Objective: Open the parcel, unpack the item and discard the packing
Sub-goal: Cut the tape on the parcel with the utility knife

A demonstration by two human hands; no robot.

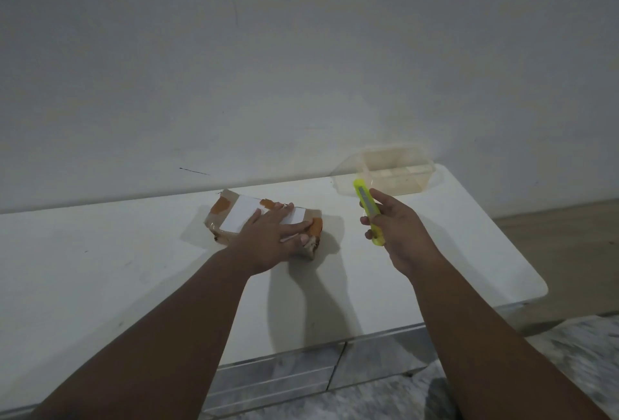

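No text, brand, number or sign can be read anywhere in the view. The white label (242,215) on top of the brown parcel (264,223), at about 12 o'clock from the left hand (271,240), shows as a plain white patch with no print that can be made out, and that hand covers part of it. The orange tape patches (219,206) on the parcel carry no lettering that can be told. The yellow cutter (368,212), toward 3 o'clock from the parcel, shows no legible marking.
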